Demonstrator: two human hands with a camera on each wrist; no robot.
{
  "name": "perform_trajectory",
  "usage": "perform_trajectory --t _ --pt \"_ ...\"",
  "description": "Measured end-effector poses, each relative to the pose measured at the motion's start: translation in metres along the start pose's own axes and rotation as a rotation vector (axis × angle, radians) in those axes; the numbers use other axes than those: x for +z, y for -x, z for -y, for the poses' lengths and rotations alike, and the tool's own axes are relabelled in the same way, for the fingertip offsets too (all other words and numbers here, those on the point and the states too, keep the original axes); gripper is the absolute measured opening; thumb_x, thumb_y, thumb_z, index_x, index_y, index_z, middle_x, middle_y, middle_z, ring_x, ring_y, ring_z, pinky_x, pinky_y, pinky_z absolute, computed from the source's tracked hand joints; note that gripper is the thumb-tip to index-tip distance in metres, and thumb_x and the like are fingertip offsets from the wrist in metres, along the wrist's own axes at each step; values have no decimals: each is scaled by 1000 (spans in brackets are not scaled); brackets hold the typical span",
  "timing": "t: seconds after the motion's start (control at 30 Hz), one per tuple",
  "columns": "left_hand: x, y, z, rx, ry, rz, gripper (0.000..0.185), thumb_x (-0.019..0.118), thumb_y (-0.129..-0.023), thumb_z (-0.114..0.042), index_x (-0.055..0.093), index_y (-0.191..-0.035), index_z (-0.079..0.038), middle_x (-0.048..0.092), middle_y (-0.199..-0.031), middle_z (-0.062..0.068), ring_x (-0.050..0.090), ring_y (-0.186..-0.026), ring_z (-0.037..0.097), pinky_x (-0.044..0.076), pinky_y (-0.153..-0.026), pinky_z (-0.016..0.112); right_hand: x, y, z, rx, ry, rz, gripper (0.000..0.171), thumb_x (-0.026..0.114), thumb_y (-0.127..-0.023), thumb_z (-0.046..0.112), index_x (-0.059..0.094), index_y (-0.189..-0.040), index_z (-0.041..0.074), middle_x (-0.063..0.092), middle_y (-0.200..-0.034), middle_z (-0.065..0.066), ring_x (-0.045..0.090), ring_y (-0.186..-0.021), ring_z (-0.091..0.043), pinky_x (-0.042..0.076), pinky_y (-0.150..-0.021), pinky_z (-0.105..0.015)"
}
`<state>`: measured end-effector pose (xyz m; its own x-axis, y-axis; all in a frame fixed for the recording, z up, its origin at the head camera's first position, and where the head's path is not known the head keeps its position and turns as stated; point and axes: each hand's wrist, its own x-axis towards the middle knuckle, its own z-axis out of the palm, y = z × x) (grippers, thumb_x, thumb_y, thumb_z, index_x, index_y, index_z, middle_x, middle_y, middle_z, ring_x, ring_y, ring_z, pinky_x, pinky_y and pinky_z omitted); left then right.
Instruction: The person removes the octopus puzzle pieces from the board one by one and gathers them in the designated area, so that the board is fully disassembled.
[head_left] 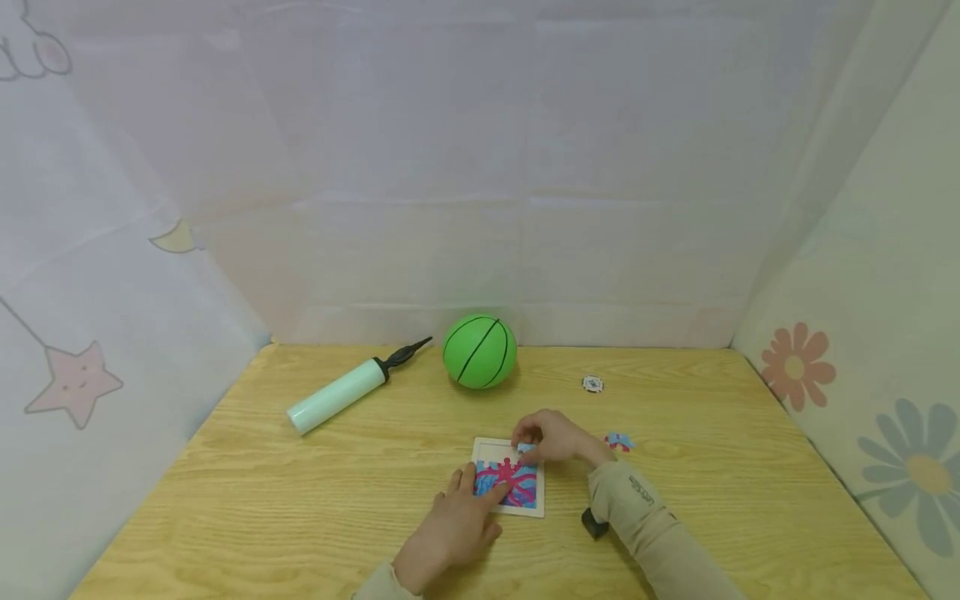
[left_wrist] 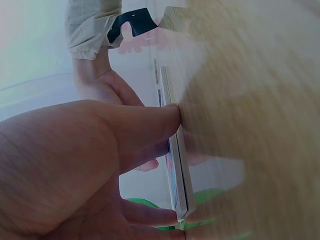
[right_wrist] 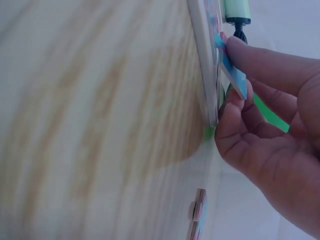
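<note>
A square jigsaw puzzle in a white tray (head_left: 495,452) lies on the table, its lower part filled with a pink and blue picture and its upper part bare. My left hand (head_left: 459,523) rests on its left and front sides with fingers spread and straight. In the left wrist view the thumb (left_wrist: 150,120) lies against the tray's edge. Between thumb and fingers my right hand (head_left: 557,437) pinches a blue puzzle piece (right_wrist: 234,75), tilted over the tray's upper right part. To the right lies a loose pink and blue puzzle piece (head_left: 619,441).
A green ball (head_left: 480,351) sits at the back of the table. Left of it lies a mint hand pump (head_left: 337,396) with a black nozzle. A poker chip (head_left: 592,384) is at the back right. White sheets enclose the table's back and sides.
</note>
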<state>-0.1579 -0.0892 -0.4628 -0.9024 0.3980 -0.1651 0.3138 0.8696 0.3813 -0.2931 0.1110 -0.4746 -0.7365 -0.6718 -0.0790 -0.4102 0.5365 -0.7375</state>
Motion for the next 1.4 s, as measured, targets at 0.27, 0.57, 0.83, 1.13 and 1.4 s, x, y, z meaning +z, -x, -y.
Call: perform_trajectory --t 0.27,0.57,0.83,1.13,1.4 --pt "0 0 0 1 6 1 49 62 -93 -30 52 -140 -22 28 -146 34 30 -131 53 36 -92 70 -4 7 6 17 -78 -9 12 68 -85 2 70 -95 5 65 -86 -2 58 -79 -12 50 -74 -27" --pt "1 -1 0 -2 0 2 49 62 -92 -30 52 -140 -23 28 -146 33 31 -131 52 37 -92 69 -16 15 -6 -44 -196 -36 19 68 -85 1 67 -103 -4 67 -97 -10 60 -86 -16 51 -76 -26" --pt "1 -1 0 -13 5 6 49 62 -92 -30 52 -140 -23 28 -146 34 30 -132 52 36 -93 69 -30 31 -12 35 -306 -35 24 65 -89 5 63 -110 -6 64 -98 -10 47 -59 -19 41 -50 -30" --pt "0 0 0 -3 -21 -10 49 64 -91 -30 53 -139 -23 30 -145 34 32 -131 52 38 -92 68 -48 54 -31 18 -274 -74 25 64 -90 3 61 -112 -8 63 -104 -17 58 -81 -22 52 -71 -34" --pt "1 1 -2 10 -25 -28 49 63 -91 -30 53 -139 -22 30 -144 34 33 -130 52 38 -92 68 -73 85 -50 39 -275 -115 27 61 -93 6 59 -115 -9 58 -102 -17 53 -76 -20 49 -62 -31"
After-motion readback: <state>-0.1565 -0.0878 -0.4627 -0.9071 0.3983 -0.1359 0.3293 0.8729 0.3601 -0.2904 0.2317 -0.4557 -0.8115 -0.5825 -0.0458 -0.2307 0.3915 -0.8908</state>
